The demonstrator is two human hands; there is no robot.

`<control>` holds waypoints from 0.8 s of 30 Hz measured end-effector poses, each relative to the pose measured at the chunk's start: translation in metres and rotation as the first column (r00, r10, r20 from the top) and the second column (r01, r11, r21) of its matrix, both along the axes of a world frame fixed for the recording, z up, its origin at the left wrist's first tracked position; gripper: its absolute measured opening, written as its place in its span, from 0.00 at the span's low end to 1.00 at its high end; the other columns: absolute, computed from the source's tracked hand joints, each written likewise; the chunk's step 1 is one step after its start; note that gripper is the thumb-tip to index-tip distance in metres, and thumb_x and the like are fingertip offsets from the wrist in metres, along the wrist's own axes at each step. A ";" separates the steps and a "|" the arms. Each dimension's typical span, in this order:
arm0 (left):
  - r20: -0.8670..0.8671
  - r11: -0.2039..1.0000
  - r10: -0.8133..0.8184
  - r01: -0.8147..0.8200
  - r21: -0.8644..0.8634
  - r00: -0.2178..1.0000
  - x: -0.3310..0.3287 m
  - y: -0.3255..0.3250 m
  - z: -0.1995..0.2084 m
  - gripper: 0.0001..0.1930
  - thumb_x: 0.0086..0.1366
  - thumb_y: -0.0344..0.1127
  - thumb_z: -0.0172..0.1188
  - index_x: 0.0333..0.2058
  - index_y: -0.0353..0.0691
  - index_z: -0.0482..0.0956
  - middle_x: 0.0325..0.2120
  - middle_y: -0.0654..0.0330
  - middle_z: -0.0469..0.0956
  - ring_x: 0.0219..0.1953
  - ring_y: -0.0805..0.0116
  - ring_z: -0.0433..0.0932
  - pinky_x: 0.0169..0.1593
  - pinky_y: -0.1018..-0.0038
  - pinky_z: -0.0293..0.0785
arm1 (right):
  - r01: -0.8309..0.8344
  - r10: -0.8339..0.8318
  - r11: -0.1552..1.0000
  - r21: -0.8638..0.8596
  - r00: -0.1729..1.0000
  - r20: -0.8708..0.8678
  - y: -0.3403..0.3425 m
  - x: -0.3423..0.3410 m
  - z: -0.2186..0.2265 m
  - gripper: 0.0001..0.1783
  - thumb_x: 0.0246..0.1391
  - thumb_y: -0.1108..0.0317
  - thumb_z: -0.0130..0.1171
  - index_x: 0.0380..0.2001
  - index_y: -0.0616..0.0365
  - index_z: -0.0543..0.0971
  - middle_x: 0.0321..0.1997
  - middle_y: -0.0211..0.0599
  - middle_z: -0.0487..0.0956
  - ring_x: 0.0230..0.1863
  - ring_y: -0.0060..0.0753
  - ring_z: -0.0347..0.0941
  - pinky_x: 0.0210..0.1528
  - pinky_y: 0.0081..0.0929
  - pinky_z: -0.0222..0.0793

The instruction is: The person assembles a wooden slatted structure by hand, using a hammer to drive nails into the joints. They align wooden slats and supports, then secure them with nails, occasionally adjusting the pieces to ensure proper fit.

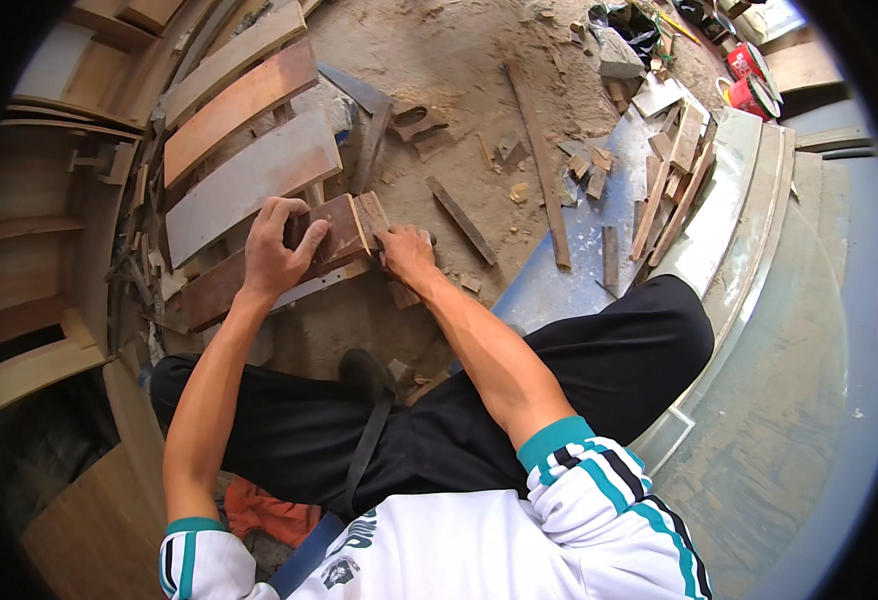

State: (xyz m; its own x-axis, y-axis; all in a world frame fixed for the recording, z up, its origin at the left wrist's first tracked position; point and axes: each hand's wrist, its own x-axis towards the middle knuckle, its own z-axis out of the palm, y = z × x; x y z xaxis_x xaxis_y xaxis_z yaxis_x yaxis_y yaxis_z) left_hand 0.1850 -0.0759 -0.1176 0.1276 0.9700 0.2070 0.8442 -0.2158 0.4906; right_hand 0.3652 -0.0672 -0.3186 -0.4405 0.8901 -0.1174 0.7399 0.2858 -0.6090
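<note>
A reddish-brown wooden board [341, 232] lies at the near end of a row of slats. My left hand [281, 245] bends over it, thumb and fingers apart, gripping it near its right end. My right hand [407, 252] is closed at that end, around a short wooden block [371, 212] set against the board. Its fingertips are partly hidden, and a small dark piece shows beside the knuckles. Beyond the left hand are a grey-white slat [254, 185], an orange-brown slat [239, 125] and a pale slat [237, 62], lying across supports.
Wooden cabinet frames [34, 230] stand at the left. Loose strips, including a long brown one [541, 165], and offcuts litter the dusty ground. A blue-white sheet [599, 225] carries more scraps at the right, near red cans [751, 95] and glass panels [759, 420]. My bent legs [579, 355] flank the work.
</note>
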 end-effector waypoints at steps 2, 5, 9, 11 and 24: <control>0.042 0.999 0.041 -0.040 -0.031 0.998 0.000 0.002 -0.003 0.13 0.61 0.40 0.67 0.37 0.39 0.77 0.34 0.57 0.75 0.37 0.56 0.76 0.43 0.66 0.72 | -0.012 0.012 1.000 -0.027 1.000 -0.012 0.002 0.002 0.003 0.20 0.52 0.60 0.61 0.50 0.45 0.79 0.48 0.42 0.79 0.51 0.51 0.73 0.51 0.48 0.69; 0.067 0.996 0.065 -0.061 -0.058 0.996 0.000 0.003 -0.004 0.11 0.62 0.39 0.66 0.37 0.40 0.77 0.34 0.58 0.75 0.36 0.58 0.76 0.42 0.68 0.71 | -0.012 0.000 0.993 -0.120 0.996 -0.094 0.004 0.012 0.009 0.19 0.55 0.59 0.60 0.51 0.46 0.79 0.48 0.40 0.79 0.56 0.47 0.72 0.58 0.48 0.64; 0.082 0.997 0.030 -0.024 -0.077 0.996 0.001 0.004 -0.003 0.10 0.62 0.37 0.65 0.38 0.40 0.77 0.35 0.58 0.75 0.39 0.58 0.75 0.45 0.68 0.69 | 0.076 -0.076 0.997 -0.010 0.981 -0.177 0.001 0.042 0.001 0.19 0.55 0.57 0.62 0.48 0.53 0.79 0.48 0.43 0.80 0.55 0.47 0.72 0.58 0.44 0.65; 0.076 0.999 -0.013 0.017 -0.049 0.997 0.000 0.003 -0.002 0.10 0.61 0.36 0.65 0.39 0.40 0.77 0.35 0.59 0.75 0.40 0.59 0.75 0.48 0.67 0.68 | 0.133 -0.098 0.981 0.139 0.966 -0.238 -0.005 0.061 0.000 0.19 0.53 0.58 0.63 0.46 0.56 0.80 0.47 0.44 0.80 0.54 0.47 0.73 0.58 0.43 0.66; -0.148 0.854 -0.520 0.519 -0.046 0.842 -0.002 0.039 0.015 0.28 0.45 0.23 0.53 0.50 0.42 0.73 0.44 0.53 0.70 0.52 0.52 0.68 0.58 0.60 0.61 | 0.411 -0.403 0.905 0.110 0.911 -0.089 -0.002 0.089 -0.001 0.14 0.54 0.61 0.62 0.41 0.56 0.81 0.45 0.43 0.82 0.52 0.49 0.75 0.57 0.44 0.67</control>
State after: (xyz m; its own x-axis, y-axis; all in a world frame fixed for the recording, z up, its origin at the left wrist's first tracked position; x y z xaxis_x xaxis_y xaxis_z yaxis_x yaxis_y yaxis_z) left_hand 0.1835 -0.0372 -0.1030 0.6418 0.7538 0.1413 0.6720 -0.6415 0.3699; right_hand 0.4542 -0.0689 -0.3199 -0.0401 0.9990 0.0204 0.7695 0.0439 -0.6371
